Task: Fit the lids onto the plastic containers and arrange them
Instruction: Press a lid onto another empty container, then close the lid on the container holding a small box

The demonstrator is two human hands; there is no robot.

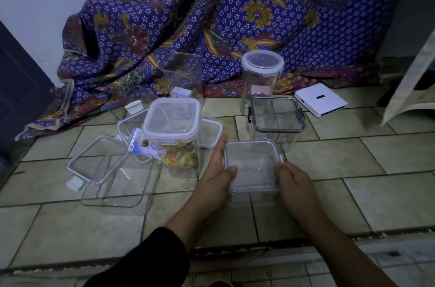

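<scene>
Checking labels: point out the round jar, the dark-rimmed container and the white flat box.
round jar (pixel 262 63): head view, centre of its lid.
dark-rimmed container (pixel 277 113): head view, middle of its top.
white flat box (pixel 321 99): head view, middle of its top face.

Small clear container (pixel 240 196), square, its lid (pixel 251 164) on top, upright on the floor (pixel 353 169); tall lidded container (pixel 173 122) of colourful snacks just left.
</scene>
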